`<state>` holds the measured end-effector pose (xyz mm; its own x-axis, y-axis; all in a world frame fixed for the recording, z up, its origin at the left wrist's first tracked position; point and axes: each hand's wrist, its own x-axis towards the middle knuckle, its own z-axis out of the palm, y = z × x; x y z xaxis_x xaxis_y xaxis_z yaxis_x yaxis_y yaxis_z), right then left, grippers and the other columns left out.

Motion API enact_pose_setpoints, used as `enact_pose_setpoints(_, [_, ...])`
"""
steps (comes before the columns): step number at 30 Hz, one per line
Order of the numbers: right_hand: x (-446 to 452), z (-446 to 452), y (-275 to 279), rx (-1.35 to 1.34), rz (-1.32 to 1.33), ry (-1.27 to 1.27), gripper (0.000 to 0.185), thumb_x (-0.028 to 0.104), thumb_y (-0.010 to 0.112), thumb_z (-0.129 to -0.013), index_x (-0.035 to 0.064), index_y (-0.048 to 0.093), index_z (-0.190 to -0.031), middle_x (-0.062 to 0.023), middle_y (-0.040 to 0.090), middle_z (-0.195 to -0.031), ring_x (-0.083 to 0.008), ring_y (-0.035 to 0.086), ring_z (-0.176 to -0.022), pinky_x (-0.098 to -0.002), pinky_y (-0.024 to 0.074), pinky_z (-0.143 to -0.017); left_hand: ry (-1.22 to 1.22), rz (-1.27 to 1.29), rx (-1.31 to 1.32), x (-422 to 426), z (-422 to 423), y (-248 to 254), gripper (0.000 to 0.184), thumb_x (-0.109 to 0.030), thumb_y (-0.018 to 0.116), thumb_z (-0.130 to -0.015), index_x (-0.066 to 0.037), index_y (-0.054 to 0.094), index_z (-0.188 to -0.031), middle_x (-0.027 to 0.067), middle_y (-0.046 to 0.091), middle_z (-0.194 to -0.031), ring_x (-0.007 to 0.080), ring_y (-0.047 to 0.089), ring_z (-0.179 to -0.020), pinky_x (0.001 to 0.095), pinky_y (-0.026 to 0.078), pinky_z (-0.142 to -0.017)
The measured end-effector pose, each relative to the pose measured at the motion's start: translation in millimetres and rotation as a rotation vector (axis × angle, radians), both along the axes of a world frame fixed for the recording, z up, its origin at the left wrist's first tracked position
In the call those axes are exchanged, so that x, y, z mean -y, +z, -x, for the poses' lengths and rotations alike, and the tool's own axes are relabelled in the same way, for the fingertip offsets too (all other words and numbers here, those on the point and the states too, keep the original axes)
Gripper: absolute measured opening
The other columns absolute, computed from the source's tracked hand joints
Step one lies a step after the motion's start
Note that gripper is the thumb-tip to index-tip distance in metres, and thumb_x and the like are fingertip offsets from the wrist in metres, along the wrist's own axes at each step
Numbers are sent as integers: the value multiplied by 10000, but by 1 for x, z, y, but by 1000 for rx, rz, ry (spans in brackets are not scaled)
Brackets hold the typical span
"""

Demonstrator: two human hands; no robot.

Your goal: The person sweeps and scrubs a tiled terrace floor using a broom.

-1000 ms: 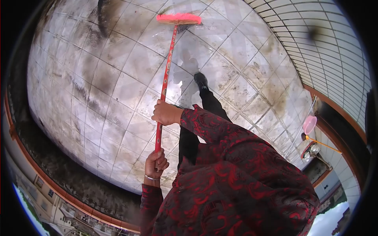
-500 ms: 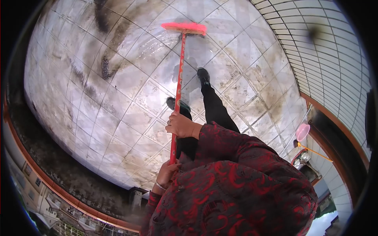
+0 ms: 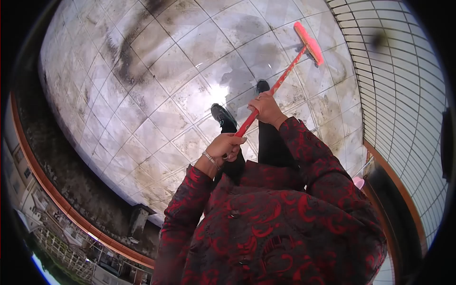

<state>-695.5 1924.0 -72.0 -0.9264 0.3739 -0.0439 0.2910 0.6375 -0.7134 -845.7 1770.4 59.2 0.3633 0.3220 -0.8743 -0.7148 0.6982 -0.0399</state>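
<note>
A push broom (image 3: pixel 288 72) with a red patterned pole and a bright pink bristle head slants up to the right across the view. My right hand (image 3: pixel 268 109) is closed around the middle of the pole. Lower down, my left hand (image 3: pixel 225 147), with a bracelet at its wrist, grips the pole's near end. The bristles rest on wet, stained floor tiles (image 3: pixel 190 102) close to the tiled wall. Both of my black shoes (image 3: pixel 223 114) stand on the tiles below the pole.
A white tiled wall (image 3: pixel 394 61) runs along the right. At its foot, a pink object (image 3: pixel 358 182) is partly hidden behind my sleeve. On the left, a dark low parapet with an orange-brown edge (image 3: pixel 61 209) curves round, with buildings beyond. Dark grime streaks the upper floor.
The broom head has swung from top centre to the right, near the wall. My hands have moved up and right with the pole, and the pole now tilts.
</note>
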Motion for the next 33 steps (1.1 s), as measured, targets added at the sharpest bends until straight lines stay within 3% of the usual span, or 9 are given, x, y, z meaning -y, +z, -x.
enact_pose_setpoints(3, [45,54,1,-25,9,176,125,195,681,-651,144,575,-693,-28,543,-632,-242,552,-735,-374,362,-752,159,44,-17,61,24,21,190,-149,613,-847,-88,452,-767,-21,410,-506,80,346,-340,232,281,-336])
enact_pose_setpoints(9, [177,146,29,-171,111,631,103,223,625,-677,159,558,-631,10,552,-599,-199,563,-695,-356,349,-749,648,158,-54,206,4,79,188,-195,567,-878,-95,450,-770,-41,370,-507,79,332,-353,231,264,-364])
enact_pose_setpoints(11, [235,157,29,-339,179,726,107,218,597,-692,161,552,-613,7,563,-602,-205,569,-681,-359,351,-746,829,211,-48,238,-16,104,193,-187,546,-895,-104,440,-757,-45,369,-505,78,334,-356,241,268,-356])
enact_pose_setpoints(13, [277,167,43,-319,283,919,102,193,602,-682,152,541,-612,-9,549,-597,-211,570,-705,-365,362,-749,958,390,-63,265,-34,119,189,-181,549,-895,-108,438,-760,-48,347,-499,84,330,-359,238,264,-348])
enact_pose_setpoints(16, [313,180,57,-219,262,1196,92,188,609,-675,142,555,-617,-15,569,-614,-227,585,-712,-373,380,-758,1125,324,-115,286,-62,121,181,-177,556,-890,-111,438,-769,-46,336,-503,82,321,-371,235,261,-341])
enact_pose_setpoints(19, [317,180,54,-271,279,1196,84,173,609,-675,136,562,-616,-27,573,-616,-242,589,-701,-373,394,-767,1028,387,-168,275,-57,121,191,-163,553,-888,-112,428,-752,-42,327,-512,75,321,-391,234,279,-344])
enact_pose_setpoints(23, [273,154,57,-245,388,985,96,131,617,-683,120,530,-645,-18,524,-638,-221,545,-723,-342,379,-778,656,468,-244,224,-36,133,157,-195,593,-871,-85,501,-810,-62,419,-567,52,368,-464,215,319,-427])
enact_pose_setpoints(28, [219,116,66,-104,202,758,81,174,598,-681,126,533,-671,-18,514,-635,-208,507,-690,-350,332,-728,574,253,-41,254,-36,102,185,-227,638,-854,-74,536,-865,-52,435,-580,44,388,-456,212,307,-408])
enact_pose_setpoints(33, [248,99,60,-47,166,697,95,205,596,-688,126,545,-692,-18,528,-642,-203,509,-678,-356,325,-717,528,254,30,282,-11,105,214,-253,642,-855,-76,522,-857,-48,398,-552,54,351,-394,210,251,-347])
